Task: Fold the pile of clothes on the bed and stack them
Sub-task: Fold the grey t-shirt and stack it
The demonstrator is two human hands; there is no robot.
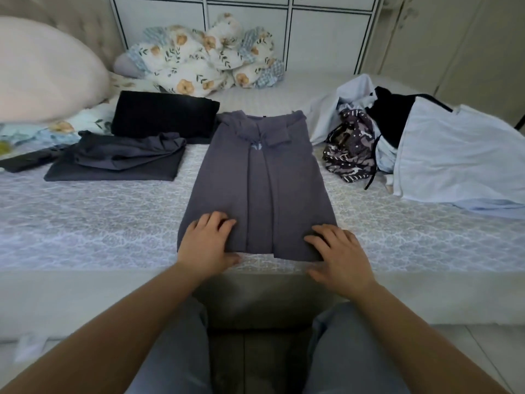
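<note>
Bedding first: a large pale pink pillow (42, 72) lies far left of the long slate-grey garment (258, 180), which is spread with its sides folded inward on the lace-patterned white bed (99, 217). Nearer that garment's left side sit a folded black knit item (163, 113) and, in front of it, a loosely folded dark grey cloth (119, 160). Behind the garment a crumpled floral quilt (204, 58) is bunched against a white panelled cabinet (241, 18).

At the garment's near hem, the left hand (208, 243) rests on the left corner with fingers bent over the fabric and thumb at the edge; whether it actually pinches the cloth is hard to tell. The right hand (338, 251) lies on the right corner, fingers spread and laid flat over the hem.

Right of the garment lies the unfolded pile: a pale blue shirt (454, 155), a black piece (392, 115) and a dark patterned fabric (350, 149), heaped together.
</note>
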